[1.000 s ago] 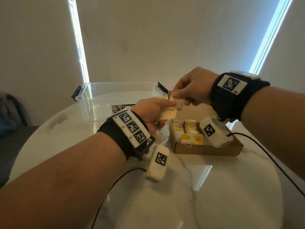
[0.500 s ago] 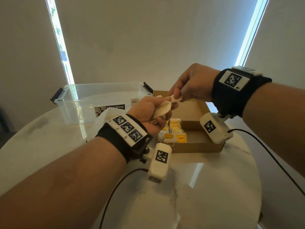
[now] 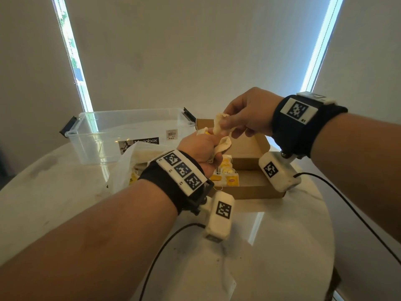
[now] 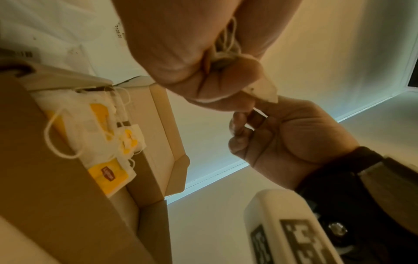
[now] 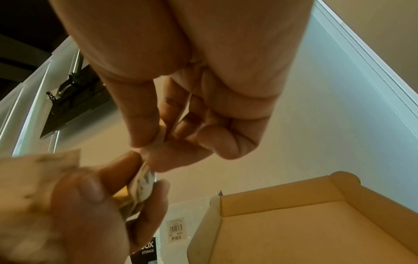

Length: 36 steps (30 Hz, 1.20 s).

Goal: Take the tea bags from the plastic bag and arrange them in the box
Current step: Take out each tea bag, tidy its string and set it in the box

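Two bare forearms, each wearing a wide black wristband (image 3: 173, 181) topped with a white plate of black-and-white square markers. Under each wrist hangs a rounded white camera pod (image 3: 219, 216) bearing one marker, with a thin black cable (image 3: 165, 242) trailing away.

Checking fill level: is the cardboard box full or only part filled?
Part filled. The cardboard box holds tea bags clustered at its left end; the rest of its floor is bare.

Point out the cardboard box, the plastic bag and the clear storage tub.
cardboard box (image 3: 249, 190), head view, front wall.
plastic bag (image 3: 121, 170), head view, crumpled side.
clear storage tub (image 3: 104, 144), head view, front wall.
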{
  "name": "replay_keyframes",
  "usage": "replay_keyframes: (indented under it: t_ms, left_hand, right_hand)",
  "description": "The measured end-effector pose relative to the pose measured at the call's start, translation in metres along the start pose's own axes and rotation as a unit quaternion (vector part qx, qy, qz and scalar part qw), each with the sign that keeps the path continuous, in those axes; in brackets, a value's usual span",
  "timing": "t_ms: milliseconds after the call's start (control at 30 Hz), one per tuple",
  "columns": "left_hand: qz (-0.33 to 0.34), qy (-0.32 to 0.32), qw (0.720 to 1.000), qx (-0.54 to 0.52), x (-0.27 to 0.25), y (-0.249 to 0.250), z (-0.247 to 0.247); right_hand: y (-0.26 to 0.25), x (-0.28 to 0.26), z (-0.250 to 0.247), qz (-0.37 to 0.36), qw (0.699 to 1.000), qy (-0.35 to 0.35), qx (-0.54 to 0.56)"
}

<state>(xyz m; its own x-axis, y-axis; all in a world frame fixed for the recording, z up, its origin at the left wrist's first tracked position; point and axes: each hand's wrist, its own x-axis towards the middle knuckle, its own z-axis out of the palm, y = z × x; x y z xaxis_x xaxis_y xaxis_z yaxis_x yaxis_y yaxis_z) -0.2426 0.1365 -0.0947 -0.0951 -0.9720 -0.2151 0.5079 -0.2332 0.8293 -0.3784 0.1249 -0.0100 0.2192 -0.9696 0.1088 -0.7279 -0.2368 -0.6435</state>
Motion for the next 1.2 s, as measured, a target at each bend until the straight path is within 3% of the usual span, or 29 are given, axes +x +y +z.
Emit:
replay_keyframes:
  t_ms: [133, 233, 367, 467, 533, 800, 1033, 1200]
  left_hand:
    - [-0.012, 0.030, 0.999, 0.042, -0.003, -0.002, -0.003]
    - [-0.026, 0.049, 0.984, 0.171, -0.005, 0.003, -0.012]
    - [-0.030, 0.000, 0.904, 0.426, -0.008, 0.005, -0.023]
    - [-0.031, -0.011, 0.856, 0.516, -0.005, 0.006, -0.030]
    - [-0.032, -0.008, 0.840, 0.541, -0.004, 0.007, -0.033]
    - [-0.049, -0.009, 0.822, 0.568, -0.001, 0.004, -0.034]
    - [-0.059, -0.022, 0.820, 0.569, -0.003, 0.004, -0.033]
    - [-0.057, -0.026, 0.816, 0.574, -0.005, 0.001, -0.032]
  right_hand:
    - [0.007, -0.001, -0.007, 0.001, 1.000, -0.008, 0.009]
    - [0.019, -0.001, -0.009, 0.009, 0.999, -0.019, -0.040]
    - [0.038, 0.006, 0.000, 0.026, 0.978, -0.088, -0.185]
    - [0.045, 0.012, 0.011, 0.028, 0.961, -0.130, -0.242]
    - [0.046, 0.014, 0.019, 0.024, 0.955, -0.158, -0.250]
    - [0.062, 0.018, 0.052, 0.067, 0.943, -0.205, -0.253]
    - [0.067, 0.022, 0.062, 0.063, 0.929, -0.176, -0.320]
    - [0.067, 0.025, 0.065, 0.072, 0.939, -0.148, -0.302]
